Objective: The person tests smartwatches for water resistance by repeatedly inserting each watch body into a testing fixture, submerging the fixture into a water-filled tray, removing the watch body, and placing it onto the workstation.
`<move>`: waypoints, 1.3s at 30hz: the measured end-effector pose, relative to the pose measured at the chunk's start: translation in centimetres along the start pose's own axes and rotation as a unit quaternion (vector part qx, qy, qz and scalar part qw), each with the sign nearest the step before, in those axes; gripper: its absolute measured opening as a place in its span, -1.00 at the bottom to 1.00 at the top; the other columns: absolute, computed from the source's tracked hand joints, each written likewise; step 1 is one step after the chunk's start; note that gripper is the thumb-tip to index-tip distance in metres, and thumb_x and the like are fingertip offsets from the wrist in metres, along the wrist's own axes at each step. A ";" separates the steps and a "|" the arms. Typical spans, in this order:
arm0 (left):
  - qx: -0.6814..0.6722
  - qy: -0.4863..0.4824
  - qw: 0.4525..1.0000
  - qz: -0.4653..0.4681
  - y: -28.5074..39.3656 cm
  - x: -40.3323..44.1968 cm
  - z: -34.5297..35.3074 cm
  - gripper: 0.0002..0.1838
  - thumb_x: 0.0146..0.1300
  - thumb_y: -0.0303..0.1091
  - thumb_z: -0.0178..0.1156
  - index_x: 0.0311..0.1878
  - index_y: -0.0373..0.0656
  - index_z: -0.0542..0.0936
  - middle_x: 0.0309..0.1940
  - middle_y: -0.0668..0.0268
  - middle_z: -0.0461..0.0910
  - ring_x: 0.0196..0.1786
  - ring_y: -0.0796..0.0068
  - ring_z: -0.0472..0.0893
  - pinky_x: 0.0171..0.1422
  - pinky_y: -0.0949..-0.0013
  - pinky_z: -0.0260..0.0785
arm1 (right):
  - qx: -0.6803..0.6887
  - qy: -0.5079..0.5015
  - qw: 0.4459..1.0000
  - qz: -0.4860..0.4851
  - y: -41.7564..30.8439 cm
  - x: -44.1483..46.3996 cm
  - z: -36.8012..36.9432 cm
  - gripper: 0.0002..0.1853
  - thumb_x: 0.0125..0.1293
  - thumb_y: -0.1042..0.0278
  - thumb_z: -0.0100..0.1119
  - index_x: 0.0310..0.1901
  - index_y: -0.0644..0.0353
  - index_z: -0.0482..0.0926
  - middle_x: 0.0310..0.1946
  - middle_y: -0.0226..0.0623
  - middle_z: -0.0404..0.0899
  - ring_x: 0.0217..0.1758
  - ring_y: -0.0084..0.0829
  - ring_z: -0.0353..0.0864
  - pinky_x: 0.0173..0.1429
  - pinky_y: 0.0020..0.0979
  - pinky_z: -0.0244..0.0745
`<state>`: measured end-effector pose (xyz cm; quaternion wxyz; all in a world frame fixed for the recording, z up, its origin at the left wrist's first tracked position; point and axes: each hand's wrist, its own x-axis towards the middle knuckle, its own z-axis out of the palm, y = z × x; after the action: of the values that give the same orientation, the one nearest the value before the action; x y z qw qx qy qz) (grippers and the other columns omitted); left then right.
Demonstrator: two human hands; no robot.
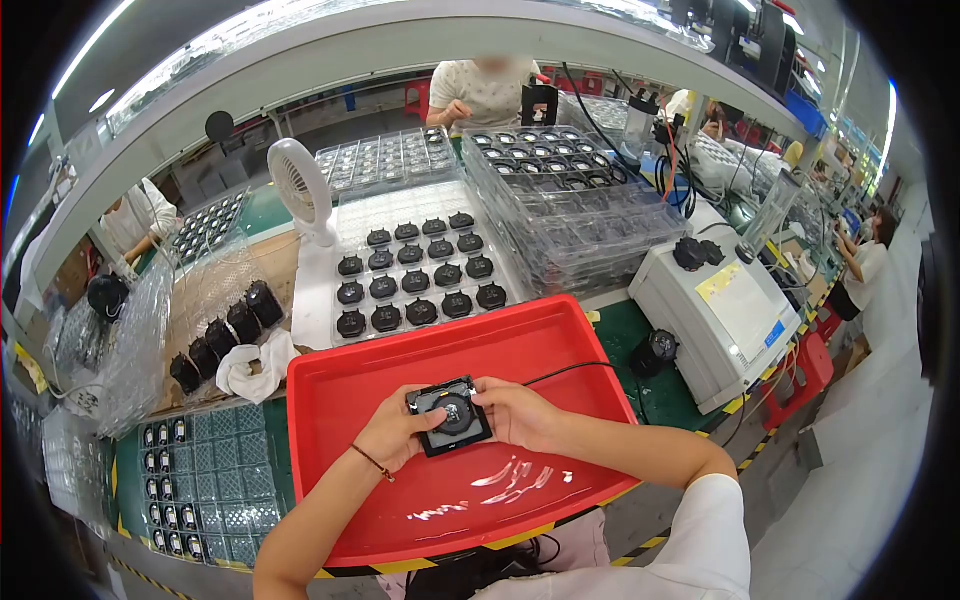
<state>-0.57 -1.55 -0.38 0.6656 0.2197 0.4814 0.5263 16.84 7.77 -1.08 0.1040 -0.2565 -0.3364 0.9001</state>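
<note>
Both hands hold a square black frame [451, 440] with a round black part [455, 413] in its middle, above a red tray [350, 500]. My left hand [392, 428] grips the frame's left side, its thumb lying on the round part. On the right side, the fingers of my right hand [507, 408] close round the upper corner. A black cable [572, 369] runs from near my right hand over the tray's rim. Behind the red tray, a clear tray [395, 302] bears several round black parts in rows.
Stacked clear trays [570, 230] stand beyond, beside a white fan [300, 185]. At right is a white machine [715, 310]; at left, a white cloth [257, 368], black cylinders [243, 323] and a partly filled tray [225, 480]. A person [490, 95] sits opposite.
</note>
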 end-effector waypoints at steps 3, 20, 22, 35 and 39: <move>0.001 0.004 1.000 -0.002 -0.1 -0.1 0.1 -0.58 0.07 -0.57 0.19 -0.01 -0.26 0.27 -0.10 0.17 0.44 -0.05 0.31 0.52 -0.03 0.21 0.50 | 0.005 -0.005 1.000 0.003 0.2 0.1 -0.2 -0.77 0.25 0.41 -0.12 -0.06 0.19 0.31 -0.17 -0.27 0.46 -0.14 -0.41 0.52 -0.02 -0.22 0.48; -0.008 0.018 1.000 0.003 -0.3 -0.1 0.2 -0.55 0.03 -0.56 0.24 -0.02 -0.26 0.28 -0.10 0.18 0.42 -0.05 0.31 0.51 -0.01 0.21 0.48 | -0.013 0.000 1.000 0.004 0.0 0.1 -0.5 -0.78 0.25 0.44 -0.07 -0.07 0.19 0.32 -0.15 -0.28 0.45 -0.11 -0.40 0.52 0.02 -0.28 0.46; -0.012 0.015 1.000 0.001 -0.3 -0.1 0.1 -0.55 0.03 -0.57 0.23 -0.02 -0.26 0.28 -0.10 0.19 0.42 -0.05 0.32 0.51 -0.01 0.21 0.47 | -0.012 -0.001 1.000 0.003 0.2 0.4 -0.8 -0.78 0.25 0.44 -0.06 -0.06 0.19 0.32 -0.15 -0.27 0.45 -0.11 -0.39 0.52 0.02 -0.27 0.45; 0.006 0.020 1.000 0.009 -0.3 -0.3 0.4 -0.56 0.04 -0.60 0.21 -0.02 -0.25 0.27 -0.12 0.19 0.43 -0.08 0.33 0.52 -0.07 0.23 0.51 | -0.020 0.003 1.000 -0.010 0.2 0.4 -0.6 -0.76 0.25 0.47 -0.07 -0.04 0.21 0.30 -0.15 -0.23 0.43 -0.12 -0.37 0.53 -0.01 -0.28 0.49; 0.012 0.026 1.000 0.005 -0.3 -0.3 0.4 -0.58 0.05 -0.59 0.19 -0.03 -0.25 0.27 -0.13 0.19 0.43 -0.09 0.34 0.53 -0.09 0.23 0.52 | -0.016 0.004 1.000 -0.004 0.2 0.5 -0.7 -0.76 0.25 0.47 -0.07 -0.04 0.21 0.30 -0.15 -0.23 0.43 -0.12 -0.37 0.53 -0.01 -0.28 0.48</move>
<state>-0.07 -1.80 -0.31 0.6477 0.2163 0.5033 0.5295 16.78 8.14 -1.87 0.1045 -0.2605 -0.3513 0.8932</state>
